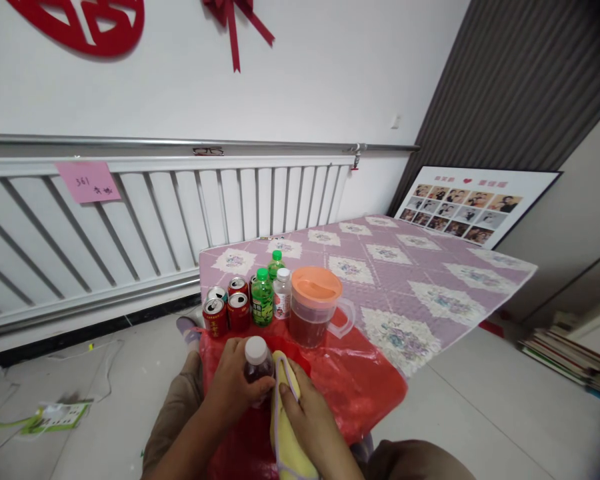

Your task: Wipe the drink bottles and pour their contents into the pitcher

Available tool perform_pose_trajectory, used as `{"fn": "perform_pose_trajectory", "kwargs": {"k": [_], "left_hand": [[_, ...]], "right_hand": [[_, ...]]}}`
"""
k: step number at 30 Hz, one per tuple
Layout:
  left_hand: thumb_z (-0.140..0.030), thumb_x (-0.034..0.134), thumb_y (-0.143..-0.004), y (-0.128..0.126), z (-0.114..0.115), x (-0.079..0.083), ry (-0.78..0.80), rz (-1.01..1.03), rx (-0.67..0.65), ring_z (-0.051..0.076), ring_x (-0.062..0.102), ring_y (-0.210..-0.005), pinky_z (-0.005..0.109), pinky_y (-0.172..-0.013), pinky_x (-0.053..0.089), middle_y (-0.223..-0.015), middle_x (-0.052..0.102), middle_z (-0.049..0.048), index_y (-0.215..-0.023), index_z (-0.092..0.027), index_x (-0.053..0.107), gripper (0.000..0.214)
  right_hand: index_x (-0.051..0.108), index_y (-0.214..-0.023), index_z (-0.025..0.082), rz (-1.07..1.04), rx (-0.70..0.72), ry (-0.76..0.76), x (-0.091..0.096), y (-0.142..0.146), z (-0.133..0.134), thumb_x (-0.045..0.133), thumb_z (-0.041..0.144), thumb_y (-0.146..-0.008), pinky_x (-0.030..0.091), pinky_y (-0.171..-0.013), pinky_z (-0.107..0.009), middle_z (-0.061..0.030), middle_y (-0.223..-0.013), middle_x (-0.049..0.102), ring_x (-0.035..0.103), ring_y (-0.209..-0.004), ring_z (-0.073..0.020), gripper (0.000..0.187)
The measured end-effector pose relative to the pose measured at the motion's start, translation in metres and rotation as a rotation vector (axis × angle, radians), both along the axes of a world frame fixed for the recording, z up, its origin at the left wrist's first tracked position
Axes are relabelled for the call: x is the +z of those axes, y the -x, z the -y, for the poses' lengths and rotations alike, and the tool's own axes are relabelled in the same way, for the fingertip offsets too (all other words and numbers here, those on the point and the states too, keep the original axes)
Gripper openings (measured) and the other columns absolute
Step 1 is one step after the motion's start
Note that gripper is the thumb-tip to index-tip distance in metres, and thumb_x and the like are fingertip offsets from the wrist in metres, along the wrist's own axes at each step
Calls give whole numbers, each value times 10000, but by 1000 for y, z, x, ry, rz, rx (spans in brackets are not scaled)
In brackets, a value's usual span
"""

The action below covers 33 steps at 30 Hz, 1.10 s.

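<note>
My left hand [235,383] is wrapped round a dark bottle with a white cap [257,353], which stands upright above the red plastic sheet [350,373]. In my right hand [305,407] is a yellow cloth with a pale purple edge [285,427], pressed near the bottle's right side. Just behind the bottle are several open drink cans [215,317], green-capped bottles [263,300] and a white-capped clear bottle [283,293]. To their right stands a clear pitcher with an orange lid [316,307], holding a brownish liquid.
A purple patterned tablecloth [360,260] covers the table. Behind it runs a white radiator [170,213] with a pink note [89,181]. A framed photo board [460,203] leans at the back right. On the floor at left lies a green-edged power strip [55,418].
</note>
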<state>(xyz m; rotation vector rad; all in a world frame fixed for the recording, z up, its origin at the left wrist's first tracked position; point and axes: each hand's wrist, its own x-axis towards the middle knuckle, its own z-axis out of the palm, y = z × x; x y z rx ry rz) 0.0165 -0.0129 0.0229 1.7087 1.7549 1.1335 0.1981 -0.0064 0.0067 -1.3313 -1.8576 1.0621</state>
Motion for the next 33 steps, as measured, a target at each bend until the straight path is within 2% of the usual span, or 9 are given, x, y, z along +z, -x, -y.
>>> {"fn": "perform_pose_trajectory", "kwargs": {"k": [2, 6, 8, 13, 19, 21, 24, 28, 33], "left_hand": [[-312, 743, -669, 1, 2, 2, 13, 33, -42, 288, 582, -1044, 462, -960, 480, -1089, 588, 83, -1126, -169, 580, 506], [-163, 650, -693, 10, 9, 9, 87, 154, -207, 291, 545, -1214, 447, -1076, 416, -1312, 576, 118, -1354, -174, 434, 695], [-112, 626, -684, 15, 11, 12, 129, 161, -247, 293, 544, -1232, 447, -1104, 391, -1347, 576, 113, -1400, -184, 402, 753], [-119, 642, -682, 15, 13, 13, 149, 195, -199, 303, 593, -1150, 469, -1063, 431, -1267, 627, 122, -1349, -163, 451, 695], [-193, 693, -693, 4, 12, -2, 40, 210, -67, 289, 603, -1095, 450, -984, 484, -1209, 622, 115, -1267, -162, 483, 611], [-203, 704, -692, 2, 11, -7, 21, 195, -15, 284, 604, -1094, 440, -976, 489, -1199, 615, 106, -1261, -168, 482, 612], [-216, 716, -690, 2, 10, -11, -6, 158, 14, 289, 591, -1129, 439, -1000, 472, -1214, 598, 109, -1266, -163, 491, 620], [-221, 719, -688, 5, 10, -7, -14, 141, -49, 324, 532, -1224, 483, -1064, 420, -1292, 564, 135, -1334, -158, 478, 692], [-74, 594, -682, 18, 11, 2, 79, 228, -211, 310, 423, -1359, 502, -1165, 299, -1472, 458, 126, -1430, -178, 382, 784]], "right_hand": [[487, -1407, 125, -8, -4, -1, -1, 0, -1, 455, 312, -895, 361, -1119, -422, -147, -1420, 541, 502, -1318, -248, 547], [517, -1386, 151, -35, -13, -8, -4, 0, -1, 489, 302, -884, 368, -1114, -426, -134, -1405, 560, 514, -1307, -249, 525], [513, -1390, 150, -39, -5, -13, -6, 0, -1, 487, 300, -888, 365, -1118, -426, -131, -1412, 553, 508, -1313, -245, 524], [523, -1385, 179, -43, -25, -46, -3, 4, 0, 499, 297, -889, 391, -1103, -428, -116, -1394, 573, 524, -1298, -250, 511], [464, -1429, 204, -75, -87, -157, 17, 9, 2, 467, 340, -921, 406, -1094, -394, -103, -1436, 527, 490, -1321, -239, 525], [456, -1433, 190, -72, -88, -170, 15, 12, 0, 462, 342, -924, 399, -1101, -382, -107, -1446, 513, 476, -1332, -234, 531], [470, -1421, 170, -37, -71, -135, 3, 14, -6, 449, 319, -924, 385, -1109, -382, -115, -1430, 531, 482, -1329, -229, 519], [522, -1379, 147, 25, -30, -85, -13, 15, -11, 456, 243, -898, 377, -1108, -415, -132, -1393, 569, 503, -1315, -244, 495], [526, -1377, 141, 25, -9, -87, -13, 14, -12, 446, 226, -899, 383, -1101, -421, -144, -1389, 572, 510, -1310, -245, 493]]}}
